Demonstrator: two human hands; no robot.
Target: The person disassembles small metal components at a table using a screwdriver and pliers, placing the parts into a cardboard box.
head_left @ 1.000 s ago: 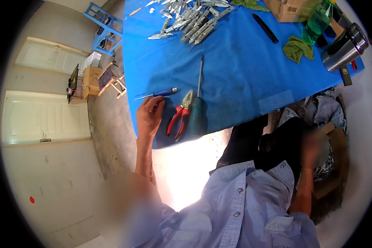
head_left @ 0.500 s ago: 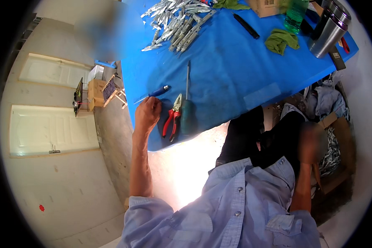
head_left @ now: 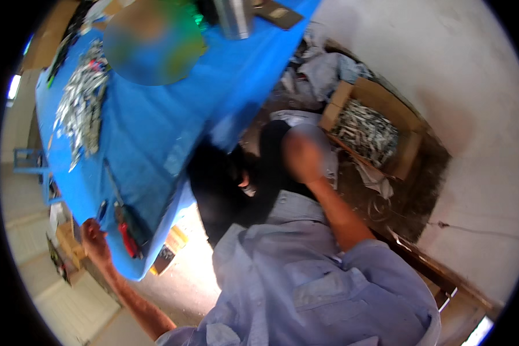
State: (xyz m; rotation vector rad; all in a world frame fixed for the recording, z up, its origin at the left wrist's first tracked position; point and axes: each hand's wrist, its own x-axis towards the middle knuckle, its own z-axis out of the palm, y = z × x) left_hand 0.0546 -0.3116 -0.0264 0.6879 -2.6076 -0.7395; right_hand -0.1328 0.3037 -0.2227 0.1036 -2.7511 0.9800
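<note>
Head view is showing the left hand resting at the blue table's near edge beside red-handled pliers, seemingly gripping nothing. Farther off, the blurred right hand is hovering toward the cardboard box of metal parts; its grip cannot be told, so a slow, watched reach seems wise

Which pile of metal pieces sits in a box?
The pile on the floor, in the cardboard box near the right hand; the other pile lies loose on the blue table.
</note>
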